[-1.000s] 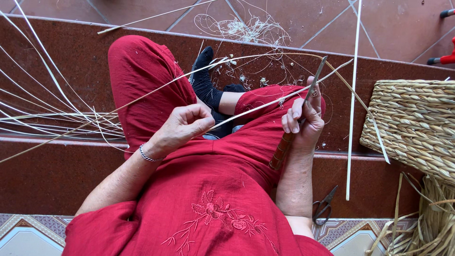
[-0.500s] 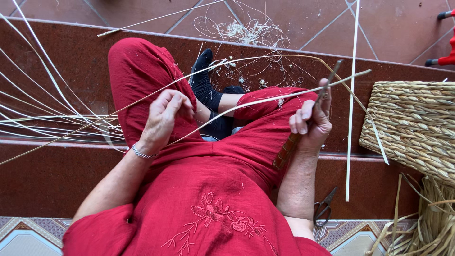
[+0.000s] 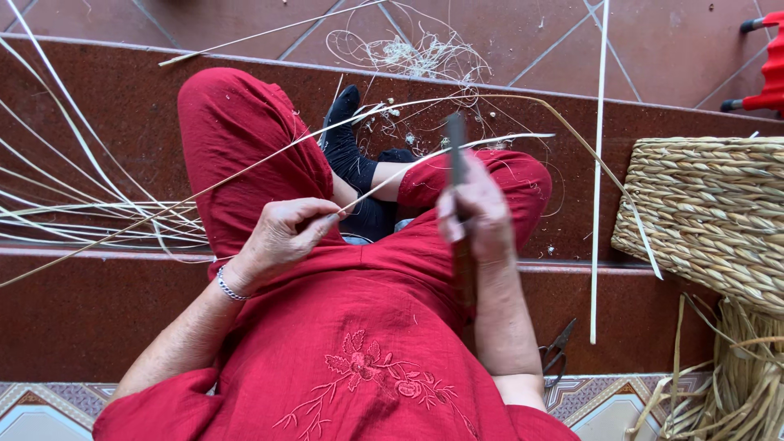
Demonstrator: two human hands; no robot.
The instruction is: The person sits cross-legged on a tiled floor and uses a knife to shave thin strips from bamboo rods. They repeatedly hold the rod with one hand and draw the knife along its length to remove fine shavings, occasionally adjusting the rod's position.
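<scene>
Strip (image 3: 425, 159): pale, thin, runs over lap from left hand (image 3: 282, 241) toward step. Left hand pinches its near end. Right hand (image 3: 474, 212) closed round blade (image 3: 456, 155), blurred. Judgement: keep strip taut, blade shallow, stroke away from fingers.

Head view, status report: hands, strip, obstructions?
Left hand pinching pale cane strip. Right hand gripping blurred knife. Woven basket off right, clear of hands.

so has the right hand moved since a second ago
Yes. The right hand, blurred and gripping a dark tool, has shifted left, away from the woven basket and toward the left hand.
</scene>
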